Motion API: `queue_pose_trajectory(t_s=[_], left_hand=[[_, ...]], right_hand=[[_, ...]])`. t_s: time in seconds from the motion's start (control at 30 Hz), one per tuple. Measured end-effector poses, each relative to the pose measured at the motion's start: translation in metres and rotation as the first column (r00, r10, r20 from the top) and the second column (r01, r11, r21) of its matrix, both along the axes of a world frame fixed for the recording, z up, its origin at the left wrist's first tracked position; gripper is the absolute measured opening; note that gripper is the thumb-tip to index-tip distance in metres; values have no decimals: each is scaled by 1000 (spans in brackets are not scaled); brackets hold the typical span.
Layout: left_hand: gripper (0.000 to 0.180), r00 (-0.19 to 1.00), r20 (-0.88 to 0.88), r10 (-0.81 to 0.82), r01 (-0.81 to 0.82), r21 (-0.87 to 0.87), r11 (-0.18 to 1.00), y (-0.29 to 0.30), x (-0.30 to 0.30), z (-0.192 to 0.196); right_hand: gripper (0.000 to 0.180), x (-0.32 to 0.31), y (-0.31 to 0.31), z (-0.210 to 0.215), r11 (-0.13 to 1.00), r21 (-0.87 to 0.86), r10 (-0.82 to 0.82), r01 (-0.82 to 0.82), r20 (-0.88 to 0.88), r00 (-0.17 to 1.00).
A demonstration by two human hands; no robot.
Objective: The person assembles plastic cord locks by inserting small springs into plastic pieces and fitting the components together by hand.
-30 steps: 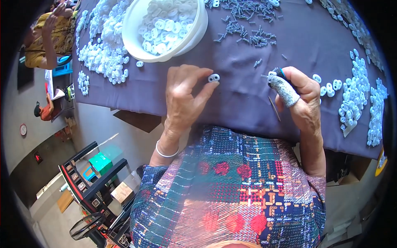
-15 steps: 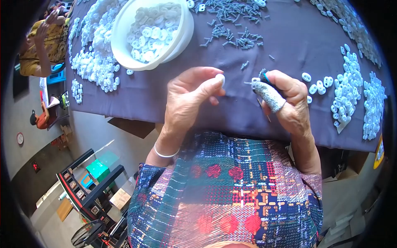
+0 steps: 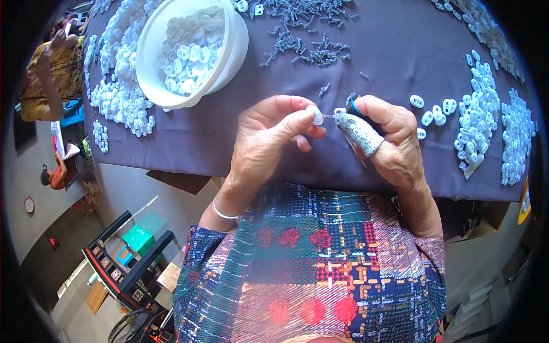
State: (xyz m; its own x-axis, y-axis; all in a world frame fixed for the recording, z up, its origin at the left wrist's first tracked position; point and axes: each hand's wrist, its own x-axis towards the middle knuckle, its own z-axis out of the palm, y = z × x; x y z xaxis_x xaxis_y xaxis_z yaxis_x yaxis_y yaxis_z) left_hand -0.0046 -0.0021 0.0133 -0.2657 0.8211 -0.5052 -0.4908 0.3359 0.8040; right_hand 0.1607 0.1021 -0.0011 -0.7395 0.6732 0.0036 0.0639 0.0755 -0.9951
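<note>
My left hand (image 3: pixel 266 134) pinches a small white oval plastic piece (image 3: pixel 316 116) between thumb and forefinger. Facing it, my right hand (image 3: pixel 389 134) grips a small white holed plastic piece (image 3: pixel 339 112), from which a thin metal spring (image 3: pixel 329 116) sticks out toward the left. The spring's free end meets the oval piece; whether it sits inside cannot be made out. A grey speckled sleeve (image 3: pixel 360 132) covers my right thumb, and something dark with a teal edge is at the forefinger. Below it a thin pointed rod (image 3: pixel 361 158) juts from the same hand.
A white bowl (image 3: pixel 237 51) of oval pieces stands at the far left, beside heaps of white pieces (image 3: pixel 123 86). Loose springs (image 3: pixel 309 48) lie at the back. More white pieces (image 3: pixel 477 114) are piled on the right of the dark cloth (image 3: pixel 372 63). Other people sit far left.
My hands have come together, bringing the left hand's oval piece up against the spring's end. The bowl and piles sit slightly more to the left in view.
</note>
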Motion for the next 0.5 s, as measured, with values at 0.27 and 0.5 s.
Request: queue_pose_trajectory(t_s=[0.27,0.5], left_hand=[[19,1000,2,7,-7,-1,1000,0,2,0],[18,1000,-18,-6,6,-2,1000,-2,0,0]], right_hand=[[5,0,0,1,1000,-25,7,-6,29,1000],[6,-1,0,1,1000,-3,22,-22,2,1000]])
